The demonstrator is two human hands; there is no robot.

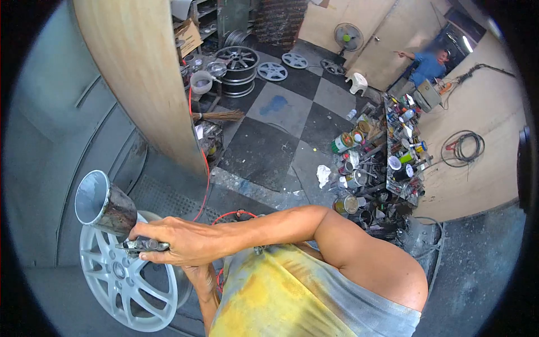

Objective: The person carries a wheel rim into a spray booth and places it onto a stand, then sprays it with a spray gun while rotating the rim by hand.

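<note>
My right hand [174, 241] is wrapped around a spray gun [143, 246], with the thumb and fingers close about its body. A grey metal paint cup [115, 210], open at the top and stained dark on its side, tilts above the gun. Just below and behind it in this view stands a pale silver car wheel [119, 271] with several spokes. My left hand [200, 274] is mostly hidden beneath my right wrist, its fingers out of sight. A red air hose [206, 185] runs near my arms.
A bench [388, 163] crowded with paint cans stands at the right. More wheels [272, 71] lie on the checkered floor [264, 146] near a fan [348, 37] and white stool [357, 83]. A person [429, 66] is at the far doorway. A wooden panel [135, 73] rises at left.
</note>
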